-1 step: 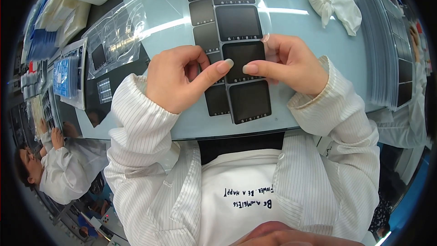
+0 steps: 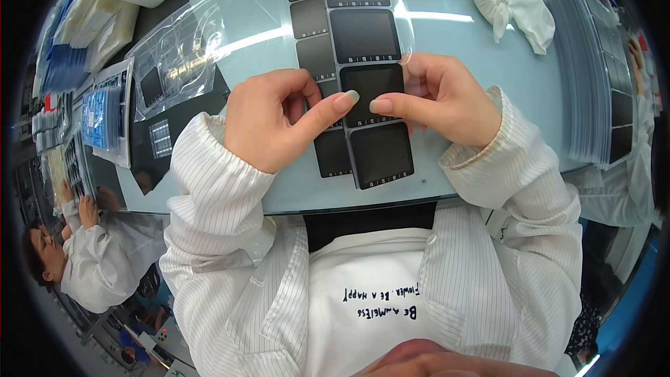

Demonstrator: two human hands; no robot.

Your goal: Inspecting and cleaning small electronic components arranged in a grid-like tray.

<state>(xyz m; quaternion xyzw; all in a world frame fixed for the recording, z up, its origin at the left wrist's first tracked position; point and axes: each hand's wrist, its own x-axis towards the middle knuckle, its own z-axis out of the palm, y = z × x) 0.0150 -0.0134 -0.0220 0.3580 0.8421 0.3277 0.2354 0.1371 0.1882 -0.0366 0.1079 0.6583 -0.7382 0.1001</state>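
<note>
A long strip of dark rectangular panels [image 2: 382,153], with small pale marks along each panel's lower edge, runs away from me over the glass table. My right hand [image 2: 447,98] grips its right edge, thumb on top of one panel and fingers partly hidden beneath. My left hand [image 2: 276,119] is closed at the left edge, its thumb resting on the same panel close to the other thumb; its fingertips are hidden behind the thumb and panels. Under and to the left of this strip lies a second similar strip [image 2: 315,56], partly covered.
A tall stack of clear sheets with dark panels [image 2: 593,77] stands at the right. Near it lies a knotted white cloth bundle [image 2: 513,7]. Clear plastic trays [image 2: 185,56] and a blue packet [image 2: 101,119] occupy the left. A co-worker [image 2: 98,258] sits at far left.
My right hand has shifted very slightly left, and the near end of the strip has moved a little left with it. My left hand stays in place.
</note>
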